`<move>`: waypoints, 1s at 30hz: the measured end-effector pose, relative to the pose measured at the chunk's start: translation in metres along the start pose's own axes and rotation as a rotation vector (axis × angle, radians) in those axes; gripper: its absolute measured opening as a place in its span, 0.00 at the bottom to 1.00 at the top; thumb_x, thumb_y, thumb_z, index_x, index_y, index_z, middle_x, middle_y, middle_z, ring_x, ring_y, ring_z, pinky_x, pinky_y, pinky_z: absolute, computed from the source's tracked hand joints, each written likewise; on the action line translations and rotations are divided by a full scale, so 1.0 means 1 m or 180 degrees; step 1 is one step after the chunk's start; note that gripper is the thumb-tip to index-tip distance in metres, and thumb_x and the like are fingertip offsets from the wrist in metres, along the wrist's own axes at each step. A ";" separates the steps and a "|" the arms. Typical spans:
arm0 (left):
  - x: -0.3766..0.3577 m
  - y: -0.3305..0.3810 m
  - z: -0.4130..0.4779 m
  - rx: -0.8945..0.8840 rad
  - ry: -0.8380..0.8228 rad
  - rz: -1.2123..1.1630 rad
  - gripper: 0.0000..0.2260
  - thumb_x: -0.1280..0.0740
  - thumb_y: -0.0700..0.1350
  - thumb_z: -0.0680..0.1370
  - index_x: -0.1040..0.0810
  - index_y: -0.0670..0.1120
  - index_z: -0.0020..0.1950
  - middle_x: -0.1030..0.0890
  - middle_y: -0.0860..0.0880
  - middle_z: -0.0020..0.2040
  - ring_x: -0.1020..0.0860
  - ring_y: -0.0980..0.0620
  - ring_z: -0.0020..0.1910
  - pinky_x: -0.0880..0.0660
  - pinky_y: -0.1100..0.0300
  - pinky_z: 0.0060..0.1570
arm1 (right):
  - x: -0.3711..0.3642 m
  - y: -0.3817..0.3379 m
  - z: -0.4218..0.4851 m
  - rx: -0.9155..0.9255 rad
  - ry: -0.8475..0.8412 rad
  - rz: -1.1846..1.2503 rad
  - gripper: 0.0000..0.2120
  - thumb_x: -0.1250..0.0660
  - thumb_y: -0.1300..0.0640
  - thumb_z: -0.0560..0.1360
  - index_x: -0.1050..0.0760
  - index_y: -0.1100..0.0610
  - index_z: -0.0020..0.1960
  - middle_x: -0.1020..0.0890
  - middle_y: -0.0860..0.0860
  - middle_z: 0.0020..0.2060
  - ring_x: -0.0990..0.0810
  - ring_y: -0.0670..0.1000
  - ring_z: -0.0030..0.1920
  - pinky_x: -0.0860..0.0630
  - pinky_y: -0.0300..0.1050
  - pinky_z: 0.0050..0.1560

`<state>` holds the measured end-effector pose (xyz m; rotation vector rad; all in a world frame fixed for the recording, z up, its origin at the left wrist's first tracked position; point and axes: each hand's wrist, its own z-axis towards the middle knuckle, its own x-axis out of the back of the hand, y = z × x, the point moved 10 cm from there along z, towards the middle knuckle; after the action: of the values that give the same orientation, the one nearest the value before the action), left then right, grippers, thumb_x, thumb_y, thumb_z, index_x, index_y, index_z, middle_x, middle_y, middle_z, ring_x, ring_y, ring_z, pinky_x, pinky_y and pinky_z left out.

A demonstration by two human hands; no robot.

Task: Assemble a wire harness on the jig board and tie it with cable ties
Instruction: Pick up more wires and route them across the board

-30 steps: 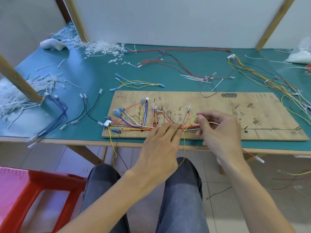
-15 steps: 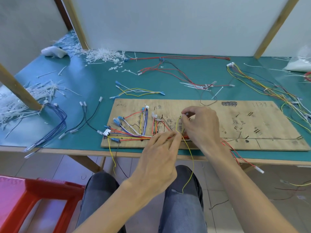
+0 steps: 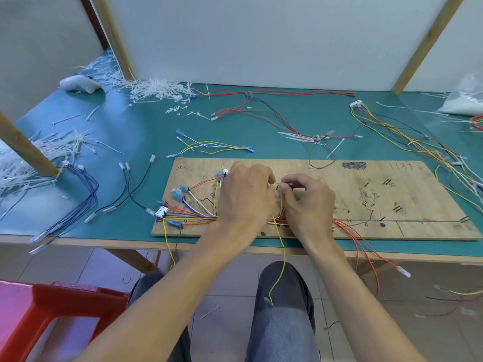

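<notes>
A wooden jig board [image 3: 366,178] lies on the green table near its front edge. A harness of red, yellow, blue and white wires [image 3: 190,212] with blue terminals and a white connector fans over the board's left part. My left hand [image 3: 245,197] and my right hand [image 3: 308,202] meet over the board's middle, fingertips pinched together on a thin wire end at about the same spot. A yellow wire [image 3: 281,262] hangs from under my hands down over my lap. Red wires [image 3: 360,246] trail off the board's front edge to the right.
Piles of white cable ties [image 3: 156,90] lie at the back left and far left. Loose wire sets lie behind the board: red and black [image 3: 261,108], yellow and white [image 3: 214,147], a multicoloured bundle [image 3: 407,134] at right. Blue [image 3: 86,194] and black wires lie left. A red stool [image 3: 39,317] stands lower left.
My left hand has moved up from the board's front edge to meet my right hand over the board's middle. The yellow wire now hangs down between both hands.
</notes>
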<state>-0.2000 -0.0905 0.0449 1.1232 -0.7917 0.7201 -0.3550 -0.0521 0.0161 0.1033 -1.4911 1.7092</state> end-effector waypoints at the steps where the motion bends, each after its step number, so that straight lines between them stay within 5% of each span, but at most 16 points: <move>1: 0.002 -0.001 0.008 -0.0061 0.0064 0.0152 0.07 0.31 0.51 0.79 0.15 0.55 0.54 0.18 0.49 0.47 0.22 0.47 0.53 0.23 0.53 0.50 | 0.001 -0.001 -0.001 0.0022 0.0052 -0.0047 0.06 0.28 0.57 0.78 0.14 0.48 0.50 0.14 0.45 0.41 0.22 0.55 0.52 0.30 0.47 0.49; 7: 0.001 0.001 0.037 -0.0208 -0.0062 0.0738 0.07 0.32 0.48 0.80 0.14 0.53 0.54 0.25 0.45 0.50 0.23 0.42 0.51 0.22 0.51 0.49 | -0.002 -0.005 -0.004 0.0237 0.0115 -0.0423 0.07 0.28 0.58 0.79 0.13 0.49 0.53 0.13 0.45 0.45 0.27 0.52 0.50 0.33 0.46 0.45; 12: 0.002 0.009 0.036 -0.0338 -0.0075 0.1164 0.06 0.29 0.45 0.76 0.15 0.51 0.51 0.27 0.46 0.53 0.27 0.43 0.48 0.33 0.55 0.44 | -0.010 -0.011 -0.003 0.0507 -0.0109 -0.0874 0.08 0.30 0.59 0.81 0.12 0.52 0.53 0.20 0.47 0.54 0.33 0.51 0.51 0.39 0.40 0.47; 22: 0.007 0.032 0.006 -0.0780 -0.0142 0.1074 0.08 0.30 0.52 0.76 0.14 0.51 0.50 0.23 0.45 0.49 0.28 0.45 0.53 0.32 0.52 0.50 | -0.014 -0.017 0.007 0.0536 -0.0464 -0.0865 0.12 0.28 0.62 0.77 0.13 0.49 0.56 0.20 0.45 0.57 0.32 0.53 0.57 0.40 0.39 0.49; 26: -0.007 0.014 0.003 -0.0454 -0.0613 0.0752 0.10 0.30 0.53 0.74 0.13 0.53 0.51 0.21 0.45 0.51 0.24 0.43 0.54 0.28 0.53 0.51 | -0.004 -0.019 -0.005 0.0779 -0.0579 -0.0604 0.11 0.23 0.59 0.73 0.13 0.48 0.53 0.20 0.43 0.53 0.30 0.54 0.57 0.31 0.45 0.58; 30: -0.017 0.003 0.000 -0.0184 -0.0878 0.0286 0.05 0.26 0.53 0.72 0.13 0.55 0.46 0.17 0.49 0.46 0.20 0.45 0.50 0.23 0.55 0.45 | 0.009 -0.015 -0.025 0.0967 -0.0618 -0.0554 0.07 0.22 0.57 0.73 0.13 0.48 0.51 0.16 0.41 0.45 0.26 0.53 0.55 0.25 0.59 0.54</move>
<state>-0.2116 -0.0916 0.0327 1.1544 -1.0956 0.6194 -0.3401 -0.0266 0.0256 0.5577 -1.3041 1.8095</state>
